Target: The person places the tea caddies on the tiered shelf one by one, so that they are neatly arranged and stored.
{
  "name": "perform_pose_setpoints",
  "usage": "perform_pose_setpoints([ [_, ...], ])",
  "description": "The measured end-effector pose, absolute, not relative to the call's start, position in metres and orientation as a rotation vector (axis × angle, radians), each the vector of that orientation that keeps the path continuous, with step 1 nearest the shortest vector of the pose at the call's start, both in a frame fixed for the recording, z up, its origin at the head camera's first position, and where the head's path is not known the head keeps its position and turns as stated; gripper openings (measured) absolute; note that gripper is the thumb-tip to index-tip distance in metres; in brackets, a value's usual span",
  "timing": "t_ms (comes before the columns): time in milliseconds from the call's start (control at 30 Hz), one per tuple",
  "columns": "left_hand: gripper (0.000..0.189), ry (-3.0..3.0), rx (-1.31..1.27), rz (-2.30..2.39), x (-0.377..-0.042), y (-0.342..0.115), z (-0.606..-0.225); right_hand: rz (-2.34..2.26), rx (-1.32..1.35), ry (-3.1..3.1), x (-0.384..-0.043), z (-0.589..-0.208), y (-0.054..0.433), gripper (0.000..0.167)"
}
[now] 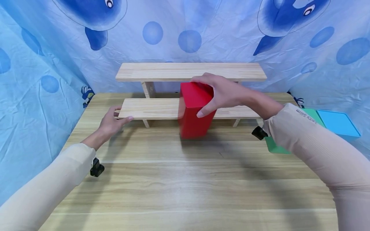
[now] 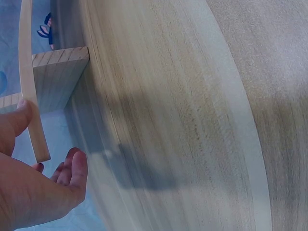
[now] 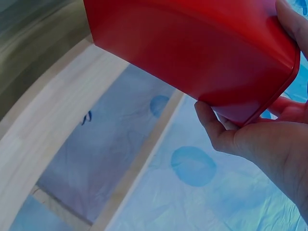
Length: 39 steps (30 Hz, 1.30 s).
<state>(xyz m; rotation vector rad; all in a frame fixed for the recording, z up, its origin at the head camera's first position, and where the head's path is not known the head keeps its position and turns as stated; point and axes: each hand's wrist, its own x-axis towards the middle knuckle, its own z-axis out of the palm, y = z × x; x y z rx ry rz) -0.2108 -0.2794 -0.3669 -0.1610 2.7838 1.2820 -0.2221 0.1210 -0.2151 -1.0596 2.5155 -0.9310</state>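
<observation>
A tall red box (image 1: 193, 120) stands out in front of the middle of a two-tier wooden shelf (image 1: 148, 108), hiding part of the lower board. My right hand (image 1: 224, 93) grips the box from above, thumb on the near side and fingers over the far side. In the right wrist view, the fingers curl round one end of the red box (image 3: 192, 53). At the left end of the lower board is my left hand (image 1: 111, 123). In the left wrist view, its thumb lies on the board (image 2: 36, 125), with the fingers bent round the board's end.
The upper board (image 1: 190, 71) runs behind and above the lower one on wooden supports (image 1: 148, 89). At the right edge of the wood-grain table (image 1: 179, 186) are a green container (image 1: 276, 147) and a blue container (image 1: 338, 122), partly behind my right sleeve. Blue whale-print curtains (image 1: 173, 19) enclose the back and sides.
</observation>
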Motion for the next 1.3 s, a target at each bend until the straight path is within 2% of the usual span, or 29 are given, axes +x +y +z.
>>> perform_pose_setpoints([
  [467,0.083,2.787,-0.128,1.309,-0.21,-0.279,-0.365,-0.99,-1.085,2.461,-0.232,-0.196,0.084,0.082],
  [900,0.082,2.797,-0.131,1.313,-0.211,-0.28,-0.366,-1.043,-1.147,2.385,-0.25,-0.194,0.049,0.061],
  [1300,0.081,2.783,-0.142,1.3,-0.211,-0.279,-0.366,-1.083,-1.052,2.343,-0.265,-0.187,0.018,0.068],
])
